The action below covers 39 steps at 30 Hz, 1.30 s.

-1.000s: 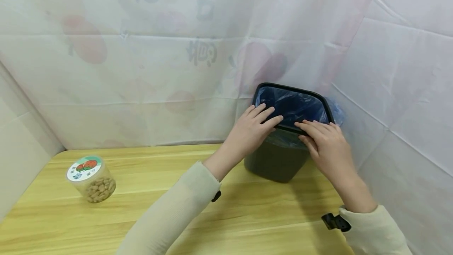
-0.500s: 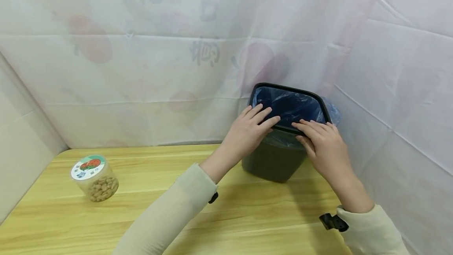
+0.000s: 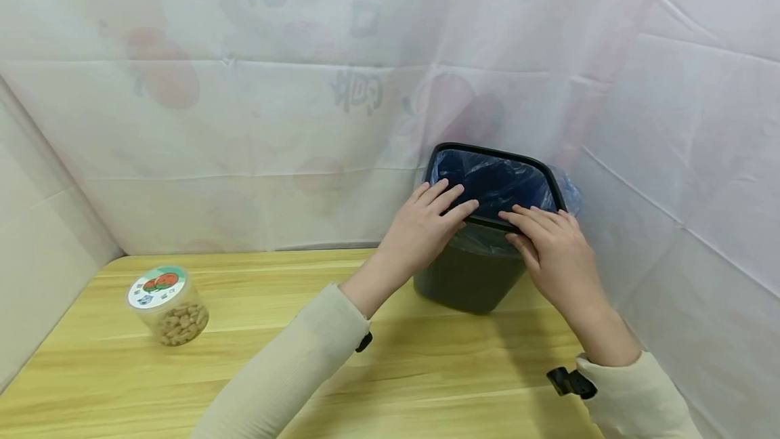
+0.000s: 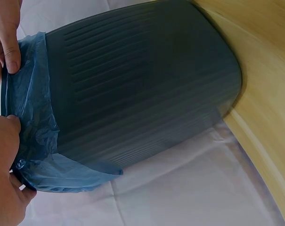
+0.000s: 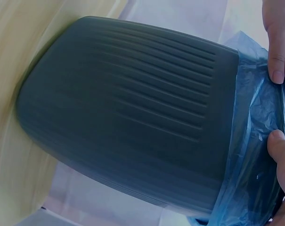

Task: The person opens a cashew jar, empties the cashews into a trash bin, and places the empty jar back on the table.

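A dark grey trash can (image 3: 472,283) stands on the wooden table (image 3: 262,371), lined with a thin blue plastic bag (image 4: 31,94) folded down over the outside. A black rim (image 3: 487,150) runs round the mouth on top of the bag. My left hand (image 3: 420,225) grips the front left of this rim, fingers over the top and thumb below outside. My right hand (image 3: 557,249) holds the front right part the same way. Both thumbs press the bag, as the right wrist view shows. Some loose bag (image 3: 568,192) bulges out past the right side.
At the table's left stands a clear round jar (image 3: 179,320) of pale brown nut-like pieces, with a printed lid (image 3: 157,286). A patterned white cloth (image 3: 256,120) hangs behind the table, and another pale cloth (image 3: 701,222) stands close on the right.
Both hands and the trash can have shifted slightly left against the table and cloth, with the grip on the rim unchanged. The jar appears a little further right in the head view.
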### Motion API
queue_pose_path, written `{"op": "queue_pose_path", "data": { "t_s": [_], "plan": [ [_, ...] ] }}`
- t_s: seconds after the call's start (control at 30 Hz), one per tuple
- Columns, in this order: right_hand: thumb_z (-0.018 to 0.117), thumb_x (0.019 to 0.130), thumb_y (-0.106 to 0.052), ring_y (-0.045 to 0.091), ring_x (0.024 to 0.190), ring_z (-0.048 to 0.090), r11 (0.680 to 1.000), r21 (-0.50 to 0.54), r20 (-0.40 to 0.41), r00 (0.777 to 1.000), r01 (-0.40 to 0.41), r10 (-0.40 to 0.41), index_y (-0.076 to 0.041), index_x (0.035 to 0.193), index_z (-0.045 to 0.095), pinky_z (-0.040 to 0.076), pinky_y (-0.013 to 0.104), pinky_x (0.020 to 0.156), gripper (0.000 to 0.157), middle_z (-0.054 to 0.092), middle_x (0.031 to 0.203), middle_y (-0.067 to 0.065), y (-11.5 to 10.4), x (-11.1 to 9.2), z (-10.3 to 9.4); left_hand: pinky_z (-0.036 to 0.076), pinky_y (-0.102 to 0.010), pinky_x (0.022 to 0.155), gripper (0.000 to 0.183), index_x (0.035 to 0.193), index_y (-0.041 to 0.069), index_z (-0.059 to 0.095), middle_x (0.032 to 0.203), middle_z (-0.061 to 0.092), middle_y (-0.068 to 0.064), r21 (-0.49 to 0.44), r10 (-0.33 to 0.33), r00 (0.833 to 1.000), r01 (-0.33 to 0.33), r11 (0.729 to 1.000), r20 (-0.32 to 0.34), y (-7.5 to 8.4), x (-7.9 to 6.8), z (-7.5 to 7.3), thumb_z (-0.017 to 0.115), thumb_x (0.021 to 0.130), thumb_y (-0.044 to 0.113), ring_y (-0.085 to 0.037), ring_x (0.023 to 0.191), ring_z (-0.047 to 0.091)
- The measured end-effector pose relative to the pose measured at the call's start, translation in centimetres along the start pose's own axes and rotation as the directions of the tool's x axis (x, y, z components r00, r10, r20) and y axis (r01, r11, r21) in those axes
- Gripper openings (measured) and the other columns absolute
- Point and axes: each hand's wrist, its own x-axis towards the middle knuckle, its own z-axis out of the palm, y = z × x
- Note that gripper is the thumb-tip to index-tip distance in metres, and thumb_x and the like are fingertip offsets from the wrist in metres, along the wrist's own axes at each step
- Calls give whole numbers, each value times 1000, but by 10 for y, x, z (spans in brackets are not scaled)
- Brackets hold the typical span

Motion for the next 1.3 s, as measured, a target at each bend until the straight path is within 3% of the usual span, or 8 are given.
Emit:
{"op": "queue_pose_path", "data": {
  "t_s": [0.4,1.3],
  "plan": [
    [74,88,-11,37,123,58,1000,10,-5,1000,9,-9,-16,128,69,34,65,108,41,65,132,12,-3,2,4,35,-45,116,39,142,25,57,147,54,-6,-1,-7,1000,7,1000,16,-4,-4,-3,55,104,31,-27,141,44],
    [74,88,-11,38,123,58,999,20,-12,999,46,-45,-15,126,70,34,65,108,39,66,131,13,-9,6,11,35,-46,116,38,140,23,59,147,53,-8,-1,-30,999,30,1000,-22,-8,-15,-5,56,103,32,-28,142,43]
  ]
}}
